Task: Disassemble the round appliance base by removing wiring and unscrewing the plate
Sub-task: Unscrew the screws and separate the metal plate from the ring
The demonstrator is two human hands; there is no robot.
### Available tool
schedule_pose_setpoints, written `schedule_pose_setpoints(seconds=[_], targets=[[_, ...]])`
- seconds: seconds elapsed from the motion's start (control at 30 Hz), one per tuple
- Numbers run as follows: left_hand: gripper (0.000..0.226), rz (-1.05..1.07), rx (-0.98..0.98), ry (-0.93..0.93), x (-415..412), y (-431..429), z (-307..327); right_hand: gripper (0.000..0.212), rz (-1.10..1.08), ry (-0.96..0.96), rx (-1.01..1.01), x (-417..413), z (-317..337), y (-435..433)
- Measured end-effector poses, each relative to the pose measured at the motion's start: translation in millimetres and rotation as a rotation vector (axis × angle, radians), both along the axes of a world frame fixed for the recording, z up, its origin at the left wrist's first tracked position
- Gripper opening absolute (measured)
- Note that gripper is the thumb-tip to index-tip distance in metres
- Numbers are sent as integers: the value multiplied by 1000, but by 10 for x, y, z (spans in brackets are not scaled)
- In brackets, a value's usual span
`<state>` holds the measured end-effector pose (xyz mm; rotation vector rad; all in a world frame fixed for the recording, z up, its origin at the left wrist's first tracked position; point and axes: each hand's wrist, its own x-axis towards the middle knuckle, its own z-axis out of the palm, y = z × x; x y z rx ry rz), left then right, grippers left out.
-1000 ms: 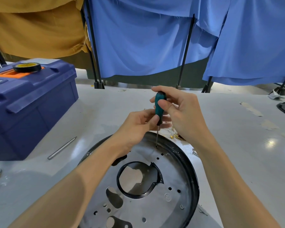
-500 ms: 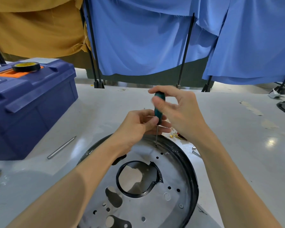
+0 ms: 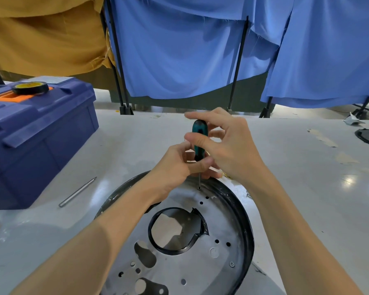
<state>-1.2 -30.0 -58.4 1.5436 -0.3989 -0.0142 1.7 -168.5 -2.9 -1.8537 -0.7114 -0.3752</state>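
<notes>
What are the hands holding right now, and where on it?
Both hold the screwdriver: the right hand pinches the teal handle near its top, the left hand steadies its lower end, above the metal plate.

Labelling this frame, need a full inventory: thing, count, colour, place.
Round metal appliance base: 1, silver plate, black rim, near centre of table.
Teal-handled screwdriver: 1, upright, tip at the plate's far edge.
Plastic toolbox: 1, dark blue, orange inset, left.
Tape roll: 1, black and yellow, on toolbox lid.
Metal rod: 1, silver, beside toolbox.
Cloth drapes: blue and mustard, behind table.
Hands: left hand steadies the shaft, right hand grips the handle.
</notes>
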Motion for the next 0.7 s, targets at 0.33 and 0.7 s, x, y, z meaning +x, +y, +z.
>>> schedule_pose_setpoints(seconds=[0.33,0.7], targets=[[15,-39,-55,41,11,39,-2,29,-22,-11,-50,-11,5,-2],[22,-19,-103,49,13,65,21,23,-32,-11,-45,-2,18,-31]])
